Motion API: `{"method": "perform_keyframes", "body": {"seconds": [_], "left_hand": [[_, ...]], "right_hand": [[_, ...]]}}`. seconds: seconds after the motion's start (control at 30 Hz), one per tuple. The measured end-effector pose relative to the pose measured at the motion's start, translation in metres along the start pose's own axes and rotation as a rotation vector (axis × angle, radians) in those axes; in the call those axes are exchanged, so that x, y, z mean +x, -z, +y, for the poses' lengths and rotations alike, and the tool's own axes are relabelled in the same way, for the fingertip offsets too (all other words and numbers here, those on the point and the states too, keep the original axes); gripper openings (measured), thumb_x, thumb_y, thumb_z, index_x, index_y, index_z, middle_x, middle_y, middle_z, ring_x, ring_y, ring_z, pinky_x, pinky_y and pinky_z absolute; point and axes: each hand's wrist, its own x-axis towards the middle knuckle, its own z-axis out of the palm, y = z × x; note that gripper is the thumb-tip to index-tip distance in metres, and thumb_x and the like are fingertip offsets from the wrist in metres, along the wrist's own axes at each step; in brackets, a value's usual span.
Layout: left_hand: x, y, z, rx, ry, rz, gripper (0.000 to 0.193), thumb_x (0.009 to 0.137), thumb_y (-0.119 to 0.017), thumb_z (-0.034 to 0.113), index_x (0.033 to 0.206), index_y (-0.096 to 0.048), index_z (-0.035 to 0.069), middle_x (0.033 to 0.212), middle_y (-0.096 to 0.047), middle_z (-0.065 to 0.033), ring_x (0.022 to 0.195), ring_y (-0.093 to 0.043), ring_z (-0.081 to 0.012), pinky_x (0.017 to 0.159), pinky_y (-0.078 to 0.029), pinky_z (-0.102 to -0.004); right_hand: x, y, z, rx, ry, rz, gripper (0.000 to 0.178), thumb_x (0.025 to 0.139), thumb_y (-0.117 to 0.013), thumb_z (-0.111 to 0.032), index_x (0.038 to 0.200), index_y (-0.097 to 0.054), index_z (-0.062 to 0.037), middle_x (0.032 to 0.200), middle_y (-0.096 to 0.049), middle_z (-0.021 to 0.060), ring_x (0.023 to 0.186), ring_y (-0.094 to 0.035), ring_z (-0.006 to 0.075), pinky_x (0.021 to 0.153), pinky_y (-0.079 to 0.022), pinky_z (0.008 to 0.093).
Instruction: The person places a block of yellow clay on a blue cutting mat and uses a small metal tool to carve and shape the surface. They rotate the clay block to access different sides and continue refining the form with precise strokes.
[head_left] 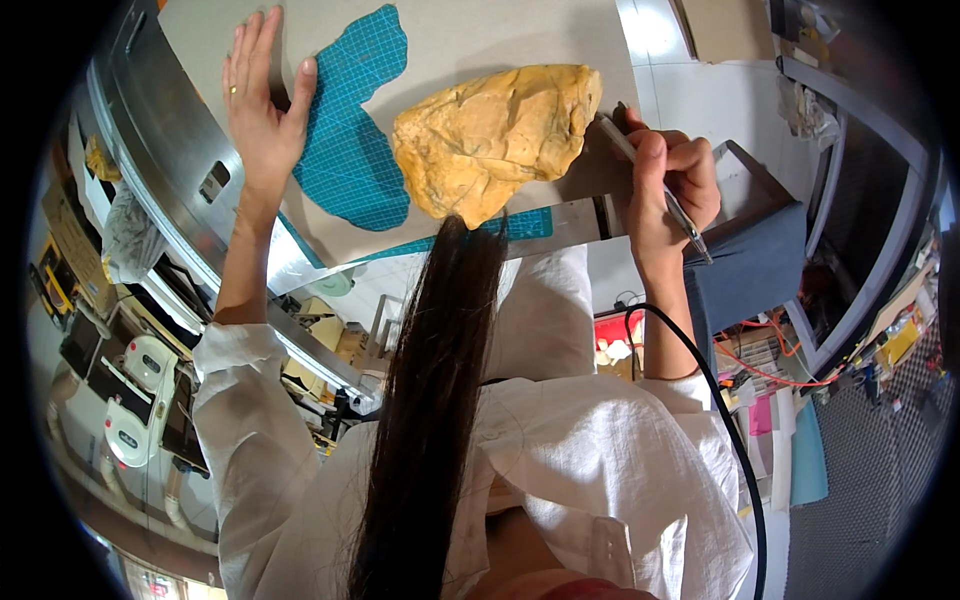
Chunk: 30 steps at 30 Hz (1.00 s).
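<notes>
Widest of all here, a beige board (500, 30) spreads across the far side, its near edge facing the person. A teal gridded cutting mat (350, 150) comes next, showing in a big irregular patch left of centre, seemingly through an opening in the board, with another strip peeking out at the near edge. Long dark hair (425, 360) hangs down the middle, its far end right by the lump; tied back, I'd say, it would leave a cleaner view. And there's the centrepiece: an ochre, rock-like lump (500, 140), craggy and creased, just right of the teal patch, its narrow point toward the person. Over on the left, the left hand (265, 125) is flat and released, fingers stretched out over the board, thumb by the mat; steady, even pressure there should keep things from sliding. On the right, the right hand (677, 185) is grasping a slim silvery pen-like tool (618, 138), one end just beside the lump's right edge. Contact? Cannot tell. A light grip and small wrist movements would likely serve best along that uneven edge.
</notes>
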Motion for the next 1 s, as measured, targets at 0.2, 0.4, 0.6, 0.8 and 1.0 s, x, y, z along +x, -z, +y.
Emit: {"method": "perform_keyframes", "body": {"seconds": [0.2, 0.4, 0.6, 0.8, 1.0], "left_hand": [[-0.005, -0.003, -0.014, 0.014, -0.001, 0.002, 0.055, 0.095, -0.055, 0.042, 0.144, -0.046, 0.018, 0.147, -0.045, -0.0122, 0.142, -0.032, -0.0310, 0.118, -0.018, -0.0479], [-0.002, -0.001, -0.009, -0.004, 0.024, -0.003, 0.057, 0.093, -0.058, 0.042, 0.144, -0.046, 0.017, 0.147, -0.045, -0.0129, 0.142, -0.033, -0.0310, 0.118, -0.017, -0.0482], [-0.003, -0.002, -0.011, -0.002, 0.027, -0.016, 0.058, 0.093, -0.058, 0.041, 0.144, -0.046, 0.017, 0.147, -0.045, -0.0132, 0.142, -0.032, -0.0311, 0.117, -0.016, -0.0479], [-0.004, -0.001, -0.010, -0.007, 0.034, -0.022, 0.058, 0.093, -0.058, 0.042, 0.144, -0.046, 0.016, 0.147, -0.045, -0.0135, 0.142, -0.032, -0.0316, 0.117, -0.016, -0.0483], [-0.005, -0.002, -0.011, -0.017, 0.043, -0.020, 0.058, 0.093, -0.058, 0.042, 0.144, -0.046, 0.016, 0.147, -0.045, -0.0137, 0.142, -0.032, -0.0319, 0.117, -0.016, -0.0485]], "right_hand": [[-0.017, -0.002, -0.020, 0.042, -0.031, 0.008, 0.009, 0.099, -0.053, -0.008, 0.096, -0.051, 0.0001, 0.092, -0.067, 0.0161, 0.083, -0.066, 0.0179, 0.081, -0.050, 0.0302], [-0.023, -0.019, -0.011, 0.060, -0.121, 0.167, 0.024, 0.089, -0.067, -0.003, 0.077, -0.047, -0.0016, 0.083, -0.070, 0.0138, 0.085, -0.069, 0.0164, 0.075, -0.052, 0.0250], [-0.022, -0.023, -0.010, 0.006, -0.115, 0.190, 0.026, 0.089, -0.068, -0.004, 0.074, -0.046, -0.0020, 0.080, -0.070, 0.0148, 0.090, -0.071, 0.0198, 0.077, -0.053, 0.0269], [-0.022, -0.023, -0.012, -0.030, -0.131, 0.194, 0.025, 0.089, -0.068, -0.004, 0.075, -0.047, -0.0024, 0.081, -0.071, 0.0144, 0.090, -0.071, 0.0189, 0.078, -0.053, 0.0274], [-0.022, -0.023, -0.012, -0.025, -0.150, 0.189, 0.024, 0.089, -0.068, -0.004, 0.076, -0.047, -0.0025, 0.082, -0.070, 0.0144, 0.090, -0.071, 0.0192, 0.080, -0.053, 0.0279]]}}
